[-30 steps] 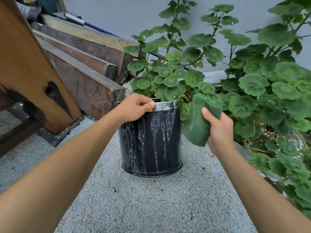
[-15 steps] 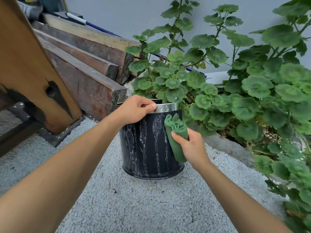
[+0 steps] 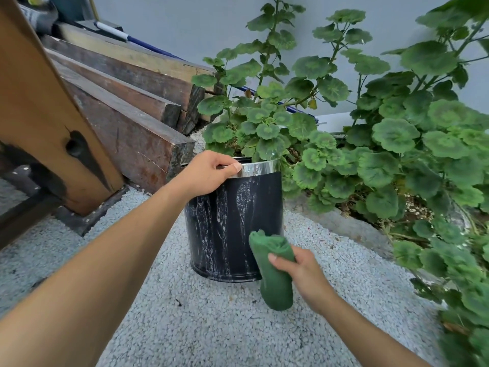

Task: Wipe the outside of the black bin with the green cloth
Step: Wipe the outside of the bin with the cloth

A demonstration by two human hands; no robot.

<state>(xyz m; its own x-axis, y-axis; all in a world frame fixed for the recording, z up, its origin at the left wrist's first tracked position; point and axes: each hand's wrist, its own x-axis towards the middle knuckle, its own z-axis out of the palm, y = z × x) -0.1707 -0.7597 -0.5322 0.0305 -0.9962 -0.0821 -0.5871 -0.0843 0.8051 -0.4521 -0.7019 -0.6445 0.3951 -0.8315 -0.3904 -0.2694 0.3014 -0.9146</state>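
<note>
The black bin [image 3: 227,221] stands upright on the gravel, streaked with white marks below a shiny metal rim. My left hand [image 3: 209,172] grips that rim at its near left side. My right hand [image 3: 299,271] holds the rolled green cloth [image 3: 274,268] against the lower right of the bin's wall, near its base. The cloth's bottom end hangs down past the base of the bin.
Leafy green plants [image 3: 383,160] crowd the right side and lean over the bin from behind. Stacked wooden beams [image 3: 127,120] and a slanted wooden board [image 3: 39,107] stand on the left. Pale gravel ground [image 3: 201,321] lies in front. A grey wall [image 3: 185,27] is behind.
My right hand has carried the green cloth from beside the bin's rim down along the right wall to near its base. My left hand has stayed on the rim.
</note>
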